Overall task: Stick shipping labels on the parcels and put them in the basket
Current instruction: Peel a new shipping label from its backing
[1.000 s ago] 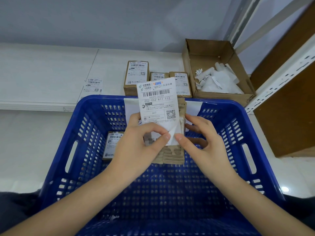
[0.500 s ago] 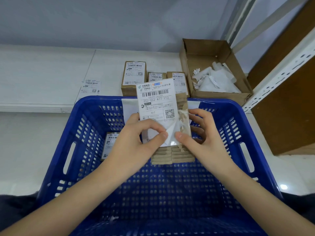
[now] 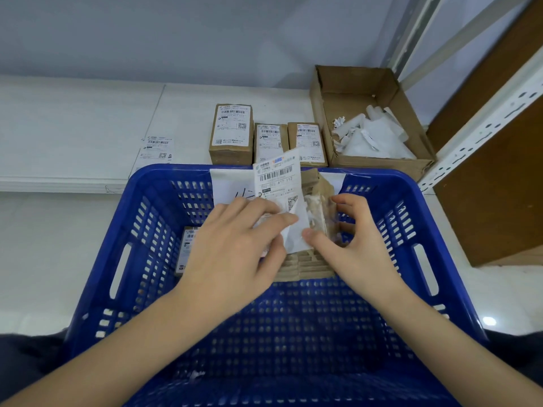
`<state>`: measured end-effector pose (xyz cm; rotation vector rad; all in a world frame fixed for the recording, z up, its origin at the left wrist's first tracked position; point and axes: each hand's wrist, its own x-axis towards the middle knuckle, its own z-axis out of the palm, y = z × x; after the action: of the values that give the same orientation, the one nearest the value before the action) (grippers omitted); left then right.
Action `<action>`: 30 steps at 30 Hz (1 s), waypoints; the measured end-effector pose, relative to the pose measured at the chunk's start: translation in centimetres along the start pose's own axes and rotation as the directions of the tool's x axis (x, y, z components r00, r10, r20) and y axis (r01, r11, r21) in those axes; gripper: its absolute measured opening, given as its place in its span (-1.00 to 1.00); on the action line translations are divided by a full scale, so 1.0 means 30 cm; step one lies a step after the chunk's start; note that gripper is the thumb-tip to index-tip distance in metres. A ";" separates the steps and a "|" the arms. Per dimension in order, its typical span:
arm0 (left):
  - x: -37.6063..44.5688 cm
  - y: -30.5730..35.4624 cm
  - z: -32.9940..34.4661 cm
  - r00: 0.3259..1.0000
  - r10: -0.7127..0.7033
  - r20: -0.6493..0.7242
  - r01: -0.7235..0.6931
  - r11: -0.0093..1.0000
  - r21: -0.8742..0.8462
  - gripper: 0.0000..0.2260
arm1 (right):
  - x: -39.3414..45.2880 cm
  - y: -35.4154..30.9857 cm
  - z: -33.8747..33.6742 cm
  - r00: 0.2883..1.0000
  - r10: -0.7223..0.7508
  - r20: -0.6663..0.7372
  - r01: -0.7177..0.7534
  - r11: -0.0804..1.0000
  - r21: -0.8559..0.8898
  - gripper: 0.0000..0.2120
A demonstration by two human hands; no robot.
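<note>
White shelving is running along the back at twelve o'clock, with the blue basket sitting close in front of the person.

Fingers first. Left hand: thumb and forefinger are pinching the lower part of the shipping label, which is standing up and curling. Right hand: thumb is pressing a peeled white flap against the brown parcel, the other fingers curling round the parcel's three o'clock side. Whether that flap is backing or label I cannot tell. Both hands are working over the basket's middle, parcel held above the floor of it.

Outward. One labelled parcel is lying inside the basket at nine o'clock. Three labelled parcels are standing on the shelf at twelve. Loose labels are lying at eleven. An open carton of crumpled white scraps is sitting at one o'clock.

Risks, as judged:
- Label is hanging free and bending; the sticky face could be folding onto itself or catching the left fingers, leaving creases across the barcode.
- Going down crooked, since only one corner is anchored.
- Parcel is held only by the right hand's fingers; a hard tug on the backing could be tipping it into the basket unlabelled.
</note>
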<state>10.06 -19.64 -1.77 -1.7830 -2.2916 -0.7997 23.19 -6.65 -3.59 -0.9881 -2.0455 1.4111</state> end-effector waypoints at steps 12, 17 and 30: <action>0.017 0.009 -0.019 0.928 -0.338 0.158 0.372 0.871 -0.321 -0.60 | -0.003 0.010 0.004 0.999 0.044 0.014 -0.043 0.994 -0.103 -0.44; 0.025 -0.012 -0.007 0.877 -0.462 0.134 0.471 0.769 -0.433 -0.90 | -0.013 0.004 0.010 0.994 0.072 0.081 -0.066 0.995 -0.073 -0.41; 0.019 -0.010 -0.026 0.953 -0.302 0.031 0.299 0.912 -0.282 -0.76 | 0.001 -0.006 -0.002 0.957 0.215 0.193 -0.250 0.951 0.182 -0.23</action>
<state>9.46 -19.57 -0.98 -1.5277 -2.5917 -1.2445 23.17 -6.63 -3.38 -1.0801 -1.8971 1.8479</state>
